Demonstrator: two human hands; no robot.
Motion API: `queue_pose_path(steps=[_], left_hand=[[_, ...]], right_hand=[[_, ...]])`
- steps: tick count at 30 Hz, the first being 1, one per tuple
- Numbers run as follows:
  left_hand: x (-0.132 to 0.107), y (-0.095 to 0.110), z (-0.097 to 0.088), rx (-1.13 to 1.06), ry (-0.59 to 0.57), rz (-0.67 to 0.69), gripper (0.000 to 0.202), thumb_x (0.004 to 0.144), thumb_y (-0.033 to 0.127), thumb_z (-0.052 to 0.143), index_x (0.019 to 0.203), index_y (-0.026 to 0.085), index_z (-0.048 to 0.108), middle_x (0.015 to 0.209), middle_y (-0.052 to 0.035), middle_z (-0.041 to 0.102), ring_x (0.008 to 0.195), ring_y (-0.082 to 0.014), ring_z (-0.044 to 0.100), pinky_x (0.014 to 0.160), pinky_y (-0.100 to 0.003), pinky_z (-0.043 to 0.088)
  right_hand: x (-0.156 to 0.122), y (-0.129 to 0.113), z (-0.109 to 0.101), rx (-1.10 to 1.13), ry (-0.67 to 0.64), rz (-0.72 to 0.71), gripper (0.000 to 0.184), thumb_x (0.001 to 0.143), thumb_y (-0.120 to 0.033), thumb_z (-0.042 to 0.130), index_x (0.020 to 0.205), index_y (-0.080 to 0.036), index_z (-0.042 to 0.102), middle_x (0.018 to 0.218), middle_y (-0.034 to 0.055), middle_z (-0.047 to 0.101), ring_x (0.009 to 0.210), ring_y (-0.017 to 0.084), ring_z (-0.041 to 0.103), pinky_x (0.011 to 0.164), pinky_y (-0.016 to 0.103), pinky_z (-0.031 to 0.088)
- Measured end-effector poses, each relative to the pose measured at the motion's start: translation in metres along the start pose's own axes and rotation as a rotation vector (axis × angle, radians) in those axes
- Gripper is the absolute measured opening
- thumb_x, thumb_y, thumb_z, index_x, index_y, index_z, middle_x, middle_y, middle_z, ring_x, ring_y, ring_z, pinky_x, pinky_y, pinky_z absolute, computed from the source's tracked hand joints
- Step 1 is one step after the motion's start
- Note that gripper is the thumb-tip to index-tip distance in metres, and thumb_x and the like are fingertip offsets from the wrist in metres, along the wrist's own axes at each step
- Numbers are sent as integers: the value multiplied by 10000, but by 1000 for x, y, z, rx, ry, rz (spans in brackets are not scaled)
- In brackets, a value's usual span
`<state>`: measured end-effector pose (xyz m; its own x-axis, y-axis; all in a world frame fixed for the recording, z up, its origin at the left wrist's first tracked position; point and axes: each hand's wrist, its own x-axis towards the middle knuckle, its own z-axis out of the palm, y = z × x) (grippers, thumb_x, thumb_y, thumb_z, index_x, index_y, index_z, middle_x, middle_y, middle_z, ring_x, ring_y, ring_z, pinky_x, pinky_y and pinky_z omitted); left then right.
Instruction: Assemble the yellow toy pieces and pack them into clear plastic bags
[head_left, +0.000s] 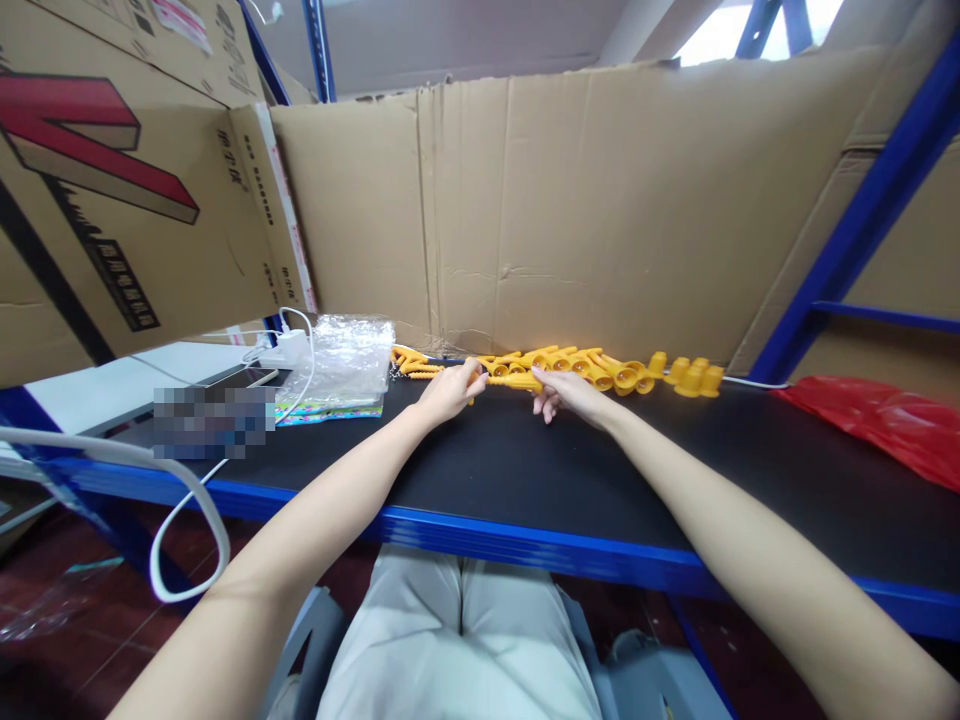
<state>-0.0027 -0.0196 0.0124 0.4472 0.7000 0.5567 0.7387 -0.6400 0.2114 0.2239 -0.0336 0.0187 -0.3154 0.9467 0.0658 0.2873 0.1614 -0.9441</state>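
Observation:
A thin yellow plastic piece (513, 381), ribbed along its length, spans the space between my hands at the back of the black tabletop. My left hand (451, 390) is closed on its left end, thumb and forefinger pinched together. At the other end, the thumb and forefinger of my right hand (571, 397) pinch it, while the other fingers curl below. Behind my hands lies a row of yellow parts with hollow cup-shaped ends (626, 377). Several yellow cups (697, 377) stand upside down to the right. Slim yellow pieces (411, 362) lie left of my left hand.
Clear plastic bags (349, 360) lie on the left, beside a phone (236, 380) and a white charger (292, 347) with cables. A red plastic bag (877, 415) is at the right. Cardboard (600, 220) walls the back; a blue metal edge (525, 535) runs along the front.

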Motion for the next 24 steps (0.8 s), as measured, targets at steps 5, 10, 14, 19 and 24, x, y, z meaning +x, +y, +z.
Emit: queue_pose_path(steps=[5, 10, 14, 19, 24], left_hand=[[1, 0, 0, 25, 16, -19, 234, 873, 361, 327, 856, 207, 503, 633, 0, 576, 630, -153, 561, 594, -224, 350], [2, 1, 1, 66, 33, -48, 269, 885, 357, 299, 820, 204, 511, 652, -8, 587, 644, -152, 566, 609, -224, 343], [2, 0, 3, 64, 55, -72, 275, 885, 363, 299, 826, 210, 520, 615, -2, 579, 644, -163, 570, 607, -229, 337], [2, -1, 4, 59, 75, -88, 287, 885, 369, 298, 823, 212, 530, 650, -10, 590, 649, -163, 569, 594, -230, 322], [2, 0, 3, 68, 98, -117, 325, 897, 360, 258, 818, 212, 536, 632, -16, 581, 620, -167, 560, 577, -237, 311]], right_hand=[[-3, -3, -2, -26, 20, -126, 358, 711, -358, 638, 974, -141, 526, 724, 30, 633, 554, 118, 612, 573, 257, 515], [-5, -4, 1, -68, -3, -120, 329, 719, -313, 630, 981, -135, 538, 772, 46, 629, 631, 126, 622, 674, 309, 527], [-3, -3, 1, -21, 12, -131, 381, 654, -227, 683, 981, -151, 502, 828, 41, 621, 654, 124, 621, 710, 321, 517], [-5, -5, -2, -67, 20, -115, 248, 699, -295, 639, 861, -135, 540, 713, 39, 632, 632, 139, 623, 752, 331, 484], [-8, -10, 0, -152, 34, -141, 328, 734, -417, 583, 854, -112, 601, 699, 69, 658, 669, 158, 625, 776, 325, 443]])
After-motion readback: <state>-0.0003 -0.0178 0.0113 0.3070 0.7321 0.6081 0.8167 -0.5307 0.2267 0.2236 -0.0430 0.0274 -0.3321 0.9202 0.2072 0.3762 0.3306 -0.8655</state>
